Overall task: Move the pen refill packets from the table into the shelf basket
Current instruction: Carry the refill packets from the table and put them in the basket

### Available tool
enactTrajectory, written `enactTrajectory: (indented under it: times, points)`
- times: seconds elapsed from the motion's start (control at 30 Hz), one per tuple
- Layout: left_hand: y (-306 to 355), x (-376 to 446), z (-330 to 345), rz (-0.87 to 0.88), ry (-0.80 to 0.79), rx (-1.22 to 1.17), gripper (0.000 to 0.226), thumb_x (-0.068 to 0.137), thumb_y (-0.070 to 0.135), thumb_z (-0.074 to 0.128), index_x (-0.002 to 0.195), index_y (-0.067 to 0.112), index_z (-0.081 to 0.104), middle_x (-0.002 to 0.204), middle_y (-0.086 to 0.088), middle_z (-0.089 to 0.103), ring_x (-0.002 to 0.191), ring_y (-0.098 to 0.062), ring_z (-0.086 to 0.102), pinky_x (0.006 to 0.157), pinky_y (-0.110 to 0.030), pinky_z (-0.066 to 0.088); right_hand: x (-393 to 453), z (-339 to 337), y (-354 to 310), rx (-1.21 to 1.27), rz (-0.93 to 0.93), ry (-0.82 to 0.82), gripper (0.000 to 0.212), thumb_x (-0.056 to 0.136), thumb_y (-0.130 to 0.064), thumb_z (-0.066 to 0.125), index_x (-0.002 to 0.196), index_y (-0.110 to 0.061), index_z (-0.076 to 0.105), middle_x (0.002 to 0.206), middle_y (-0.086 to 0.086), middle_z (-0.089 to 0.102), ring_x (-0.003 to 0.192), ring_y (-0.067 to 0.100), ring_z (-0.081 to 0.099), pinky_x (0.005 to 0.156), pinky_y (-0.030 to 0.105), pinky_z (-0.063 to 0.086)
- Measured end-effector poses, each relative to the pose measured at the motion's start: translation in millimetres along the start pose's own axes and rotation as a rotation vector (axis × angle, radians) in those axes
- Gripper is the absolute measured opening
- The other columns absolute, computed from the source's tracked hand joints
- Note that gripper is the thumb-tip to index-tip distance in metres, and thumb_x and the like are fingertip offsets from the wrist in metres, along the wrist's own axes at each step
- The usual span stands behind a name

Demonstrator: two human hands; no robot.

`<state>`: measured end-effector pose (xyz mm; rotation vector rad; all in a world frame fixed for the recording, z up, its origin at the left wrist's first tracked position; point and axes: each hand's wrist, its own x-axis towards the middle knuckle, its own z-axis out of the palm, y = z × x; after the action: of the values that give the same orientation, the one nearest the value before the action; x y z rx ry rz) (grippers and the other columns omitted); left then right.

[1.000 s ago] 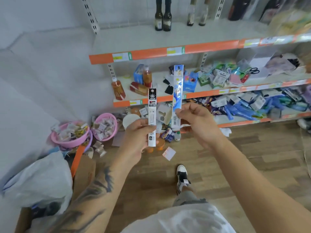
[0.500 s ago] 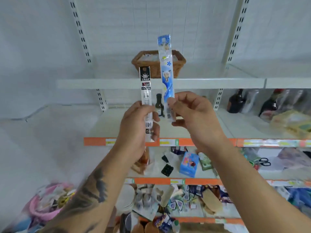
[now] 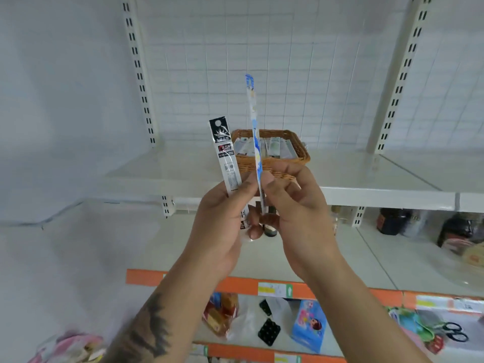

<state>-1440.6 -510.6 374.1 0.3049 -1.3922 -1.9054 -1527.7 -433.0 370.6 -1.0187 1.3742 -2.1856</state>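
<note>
Left hand (image 3: 222,218): I gripped black-white refill packet (image 3: 224,155). Right hand (image 3: 293,205): fingers pinched blue packet (image 3: 255,137), edge-on, near wicker basket (image 3: 301,150).

Both forearms rising from the bottom edge toward mid-frame, converging, hands side by side at the centre and touching at the fingertips. Left hand (image 3: 222,218) left of centre, back toward the camera, fingers curled, thumb and fingers pinching the lower end of an upright black packet (image 3: 224,155). Left forearm tattooed, entering at lower left. Right hand (image 3: 293,205) just right of centre, fingers curled, thumb and forefinger pinching an upright blue packet (image 3: 255,132) seen edge-on. Right forearm bare, entering at lower right.
</note>
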Motion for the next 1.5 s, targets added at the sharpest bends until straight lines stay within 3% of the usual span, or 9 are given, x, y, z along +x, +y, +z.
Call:
enactTrajectory:
  times: [0.17,0.3,0.47,0.57,0.67,0.77,0.9,1.17,1.5]
  points:
    - [16,40,-10,-0.037,-0.083,-0.024,0.013,0.099,0.021,0.064,0.103,0.015,0.076,0.074,0.001,0.062,0.057,-0.014,0.044,0.048,-0.026,0.035,28,12,-10,-0.089,-0.055,0.031,0.009,0.101,-0.022,0.067,0.105,-0.014,0.068,0.089,0.007,0.071,0.074,0.027,0.064,0.069,0.051,0.055]
    - [27,63,-14,0.004,-0.125,0.02,0.008,0.097,0.017,0.068,0.094,0.013,0.073,0.068,0.002,0.058,0.056,-0.013,0.045,0.049,-0.026,0.035,45,10,-22,-0.224,-0.126,0.039,0.009,0.102,-0.019,0.064,0.097,-0.016,0.07,0.081,0.011,0.071,0.072,0.021,0.064,0.066,0.039,0.052]
    - [35,87,-14,0.045,-0.143,0.096,0.014,0.095,0.018,0.071,0.097,0.005,0.075,0.075,-0.009,0.058,0.055,-0.016,0.041,0.049,-0.027,0.033,57,8,-39,-0.31,-0.186,0.023,0.007,0.1,-0.011,0.066,0.102,-0.018,0.067,0.076,0.021,0.07,0.06,0.019,0.06,0.063,0.032,0.051]
    - [39,99,-12,0.059,-0.16,0.158,0.017,0.095,0.022,0.072,0.099,0.007,0.077,0.082,-0.013,0.059,0.055,-0.017,0.04,0.048,-0.028,0.034,70,5,-45,-0.425,-0.231,0.032,0.021,0.097,-0.009,0.07,0.108,-0.026,0.062,0.076,0.029,0.065,0.062,0.041,0.05,0.064,0.043,0.047]
    - [41,107,-10,0.018,-0.113,0.196,0.011,0.098,0.024,0.07,0.098,0.013,0.07,0.071,0.0,0.066,0.051,-0.016,0.043,0.046,-0.027,0.033,98,-5,-49,-0.529,-0.216,0.102,0.023,0.097,-0.012,0.071,0.114,-0.024,0.061,0.064,0.013,0.067,0.056,0.029,0.055,0.057,0.034,0.05]
    - [41,113,-12,-0.086,-0.081,0.214,0.018,0.101,0.034,0.064,0.104,0.016,0.068,0.08,-0.003,0.067,0.05,-0.016,0.044,0.047,-0.027,0.033,143,-24,-46,-0.731,-0.089,0.186,0.012,0.097,-0.014,0.069,0.104,-0.024,0.068,0.078,0.01,0.074,0.056,0.011,0.063,0.049,0.027,0.049]
    - [36,114,-19,-0.147,-0.076,0.19,0.025,0.107,0.033,0.054,0.1,0.012,0.064,0.076,-0.006,0.068,0.048,-0.018,0.044,0.048,-0.027,0.034,183,-42,-30,-0.987,0.147,0.146,0.012,0.093,-0.013,0.068,0.089,-0.023,0.072,0.099,0.005,0.073,0.083,0.022,0.071,0.06,0.03,0.053]
    - [30,105,-29,-0.168,-0.095,0.155,0.026,0.109,0.031,0.05,0.098,0.01,0.061,0.072,-0.008,0.064,0.049,-0.021,0.046,0.047,-0.03,0.042,189,-31,-21,-1.327,0.115,0.118,0.016,0.095,-0.016,0.065,0.086,-0.029,0.069,0.101,0.0,0.061,0.081,0.018,0.062,0.07,0.036,0.06]
    - [28,99,-17,-0.207,-0.009,0.087,0.053,0.105,0.057,0.045,0.091,0.013,0.071,0.068,-0.006,0.059,0.047,-0.016,0.036,0.048,-0.026,0.025,114,7,-20,-1.072,-0.422,0.169,0.006,0.096,-0.024,0.065,0.094,-0.028,0.069,0.087,-0.013,0.067,0.077,0.005,0.061,0.066,0.024,0.049]
